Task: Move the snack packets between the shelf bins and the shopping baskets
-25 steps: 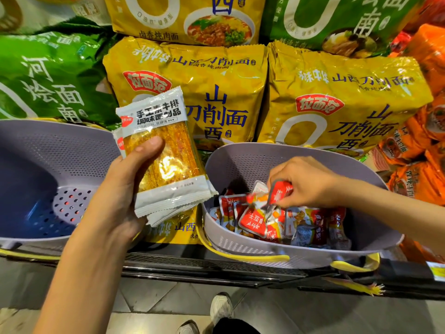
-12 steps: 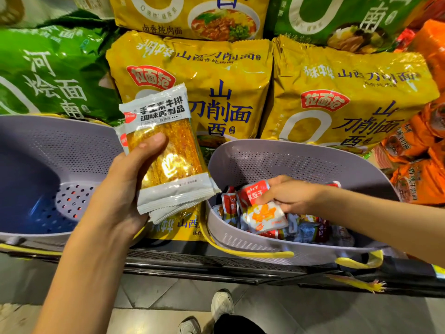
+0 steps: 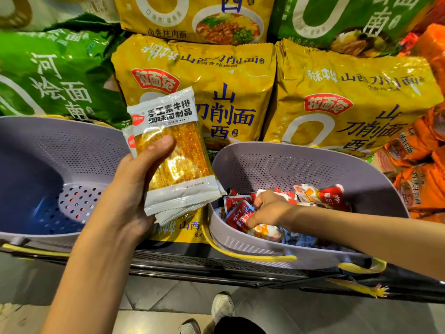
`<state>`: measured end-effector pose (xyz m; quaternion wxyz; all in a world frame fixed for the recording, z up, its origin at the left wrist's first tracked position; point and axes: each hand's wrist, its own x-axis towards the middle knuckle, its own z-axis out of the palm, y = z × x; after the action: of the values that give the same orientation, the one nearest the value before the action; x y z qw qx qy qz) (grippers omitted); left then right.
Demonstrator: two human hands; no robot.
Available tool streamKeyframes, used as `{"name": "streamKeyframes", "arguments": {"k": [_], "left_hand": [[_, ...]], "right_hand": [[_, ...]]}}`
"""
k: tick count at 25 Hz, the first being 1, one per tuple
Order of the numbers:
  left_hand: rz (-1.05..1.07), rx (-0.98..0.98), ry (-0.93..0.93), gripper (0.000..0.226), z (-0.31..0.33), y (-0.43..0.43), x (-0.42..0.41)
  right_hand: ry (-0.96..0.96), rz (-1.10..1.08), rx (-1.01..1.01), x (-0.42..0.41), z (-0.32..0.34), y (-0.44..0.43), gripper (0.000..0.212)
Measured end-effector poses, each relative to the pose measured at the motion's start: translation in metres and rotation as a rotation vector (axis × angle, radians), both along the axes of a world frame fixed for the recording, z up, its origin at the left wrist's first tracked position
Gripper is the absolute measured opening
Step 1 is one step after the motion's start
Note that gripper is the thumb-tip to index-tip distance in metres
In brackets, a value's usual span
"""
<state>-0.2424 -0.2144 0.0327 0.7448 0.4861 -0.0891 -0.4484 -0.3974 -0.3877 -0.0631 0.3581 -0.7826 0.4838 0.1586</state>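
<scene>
right grip (image 3: 269,208) sank, pinching red packet (image 3: 240,214); left grip (image 3: 130,189) holds snacks (image 3: 173,153).

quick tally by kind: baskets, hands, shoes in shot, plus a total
baskets: 2, left basket and right basket
hands: 2, left hand gripping yellow snack packets, right hand pinching a red packet
shoes: 2
total: 6

Small packets (image 3: 243,213) lie in the right basket (image 3: 277,162), noodle bags (image 3: 337,97) behind.
</scene>
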Motion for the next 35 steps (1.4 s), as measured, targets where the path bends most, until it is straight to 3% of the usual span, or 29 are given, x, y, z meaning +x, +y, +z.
{"name": "streamKeyframes", "arguments": {"k": [2,7,11,13,15,19,25,30,35], "left_hand": [[-0.009,-0.006,-0.010,0.061,0.000,-0.001,0.000],[-0.002,0.006,-0.004,0.050,0.002,-0.002,-0.002],[0.037,0.023,0.000,0.029,0.006,-0.002,-0.004],[0.044,0.029,0.001,0.030,0.007,-0.002,-0.005],[0.032,0.048,0.009,0.037,0.006,-0.002,-0.007],[0.036,0.066,-0.010,0.037,0.006,-0.005,-0.009],[0.032,0.049,-0.028,0.038,0.004,-0.007,-0.013],[-0.005,0.039,-0.029,0.034,0.004,-0.006,-0.016],[-0.019,0.034,-0.022,0.028,0.006,-0.005,-0.016]], "right_hand": [[-0.041,0.066,0.038,0.001,0.000,0.000,0.023],[-0.142,-0.052,0.365,-0.012,0.008,-0.018,0.033],[-0.344,-0.111,0.485,-0.019,0.038,-0.047,0.015],[-0.312,0.068,0.382,-0.021,0.048,-0.060,0.014],[-0.135,0.368,0.205,-0.017,0.051,-0.066,0.016],[0.270,0.708,0.072,0.001,0.035,-0.059,0.045],[0.419,0.863,-0.139,0.004,0.027,-0.055,0.039],[0.425,0.898,-0.125,-0.003,0.039,-0.052,0.065],[0.401,0.866,-0.253,-0.010,0.045,-0.053,0.040]]}}
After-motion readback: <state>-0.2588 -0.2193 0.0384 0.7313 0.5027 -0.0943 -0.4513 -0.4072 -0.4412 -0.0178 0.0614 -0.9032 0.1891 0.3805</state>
